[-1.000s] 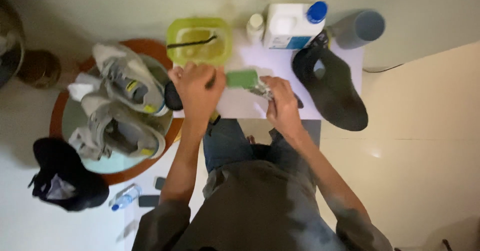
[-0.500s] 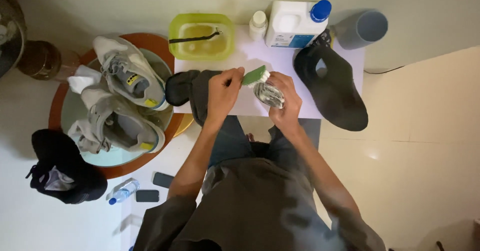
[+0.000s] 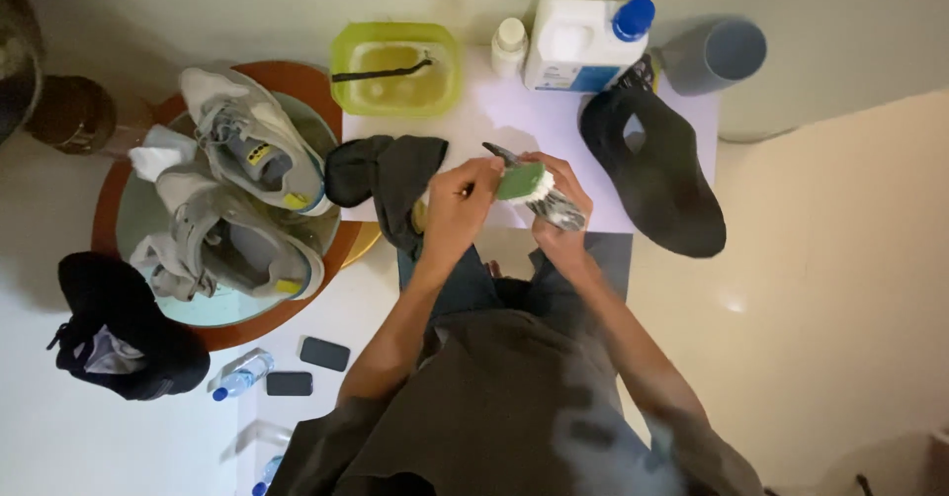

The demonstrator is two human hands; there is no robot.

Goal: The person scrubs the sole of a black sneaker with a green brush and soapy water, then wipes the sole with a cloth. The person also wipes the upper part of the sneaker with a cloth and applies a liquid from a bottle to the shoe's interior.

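Left hand point(image 3: 457, 203) grips green sponge point(image 3: 521, 181); right hand point(image 3: 561, 200) clamps grey item point(image 3: 560, 209) (blurred).

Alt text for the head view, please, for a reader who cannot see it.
Seen from above, a left hand and right hand hold a green-and-white sponge over a white table. Black shoe at right, grey sneakers on a round tray at left.

- The green sponge point(image 3: 521, 180), a small block with a white underside, was held above the white tabletop, pinched between the left hand point(image 3: 457, 209) and the right hand point(image 3: 561, 200).
- A crumpled grey-and-white item point(image 3: 561, 209) sat gripped in the right hand, touching the sponge; its kind could not be told.
- A thin dark stick point(image 3: 497, 152) slanted up-left just beside the sponge.
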